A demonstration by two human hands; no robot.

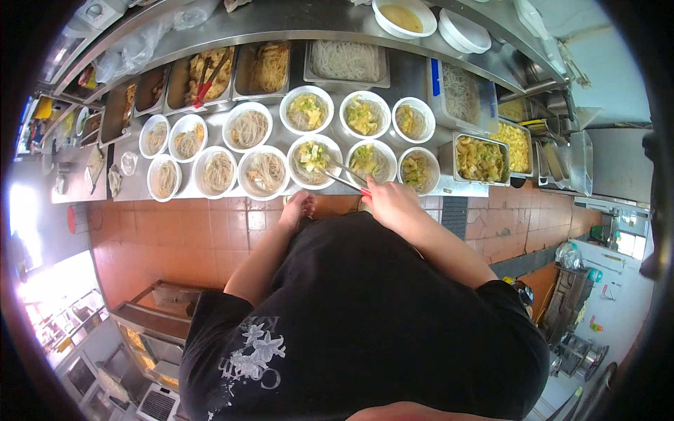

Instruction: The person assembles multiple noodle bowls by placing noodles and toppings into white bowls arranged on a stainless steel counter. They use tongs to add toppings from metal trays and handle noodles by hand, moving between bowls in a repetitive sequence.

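Note:
My right hand is closed round a pair of metal tongs with red on the grip. Their tips reach into a white bowl of clear noodles topped with chopped greens and yellow pieces. At the counter's near edge, just below that bowl, my left hand has its fingers curled; whatever they may hold is hidden. Beside it stands a noodle bowl without greens. To the right, another topped bowl sits close to the tongs. Several more white bowls fill two rows, the left ones with plain noodles.
A metal tray of cooked vegetables and a tray of yellow pieces stand at the right. Behind the bowls are a noodle tray, a plastic noodle tub and a food pan with red-handled tongs. A steel shelf overhangs them.

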